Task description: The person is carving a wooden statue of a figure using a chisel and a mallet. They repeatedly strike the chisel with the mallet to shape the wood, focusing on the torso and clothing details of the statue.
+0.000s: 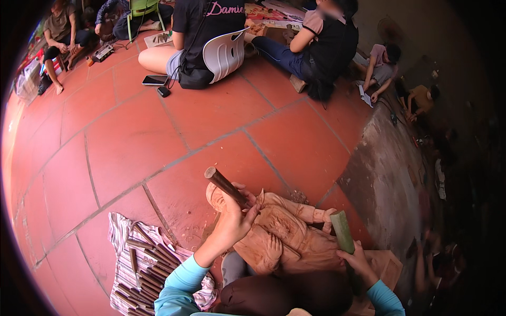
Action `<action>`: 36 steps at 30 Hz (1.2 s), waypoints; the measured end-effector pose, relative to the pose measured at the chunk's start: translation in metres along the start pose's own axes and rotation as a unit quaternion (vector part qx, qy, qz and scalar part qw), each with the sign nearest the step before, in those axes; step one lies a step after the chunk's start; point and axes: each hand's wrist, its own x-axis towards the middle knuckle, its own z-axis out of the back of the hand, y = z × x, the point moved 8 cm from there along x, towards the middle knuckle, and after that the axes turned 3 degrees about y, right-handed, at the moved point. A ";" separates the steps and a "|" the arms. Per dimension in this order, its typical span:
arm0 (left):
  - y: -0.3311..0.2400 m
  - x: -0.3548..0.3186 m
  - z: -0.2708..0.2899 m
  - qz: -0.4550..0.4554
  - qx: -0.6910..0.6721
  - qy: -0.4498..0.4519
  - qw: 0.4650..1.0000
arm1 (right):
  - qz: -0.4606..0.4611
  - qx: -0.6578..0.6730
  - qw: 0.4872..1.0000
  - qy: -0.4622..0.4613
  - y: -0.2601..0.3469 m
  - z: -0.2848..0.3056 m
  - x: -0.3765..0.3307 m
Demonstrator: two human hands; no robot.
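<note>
A carved wooden figure [287,229] in robes lies on its back across my legs, its head towards the left. My left hand [237,213] is closed around a carving chisel with a dark, round wooden handle [226,184], just above the figure's head and shoulder. The handle's butt points up and to the left; the hand hides the blade end. Over the figure's lower end, my right hand [358,260] grips a thick green club-like mallet [343,231], held upright and apart from the wood.
On my left, a striped cloth [118,226] carries several dark-handled chisels [153,279]. Red floor tiles [174,137] stretch ahead, with wood chips near the figure. Several people sit farther off, one on a white chair [225,55], beside a phone [154,80] on the floor.
</note>
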 end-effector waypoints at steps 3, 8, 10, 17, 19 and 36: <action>-0.014 0.025 -0.014 0.022 -0.075 0.003 0.997 | -0.011 0.004 1.000 -0.010 -0.007 0.009 -0.003; -0.037 0.041 -0.048 0.049 -0.222 0.086 0.970 | -0.019 -0.002 1.000 -0.021 0.002 0.008 0.002; -0.077 0.048 -0.069 -0.144 -0.172 0.085 0.971 | -0.048 -0.010 0.999 -0.025 -0.003 0.005 0.003; -0.087 -0.013 -0.141 -0.241 -0.147 0.145 0.948 | -0.012 0.119 0.987 -0.108 -0.016 0.028 0.002; -0.083 -0.009 -0.140 -0.218 -0.154 0.129 0.955 | 0.041 0.050 0.988 -0.143 0.007 0.038 -0.010; -0.075 -0.006 -0.134 -0.169 -0.209 0.066 0.961 | 0.116 -0.091 0.978 -0.148 0.019 0.017 0.009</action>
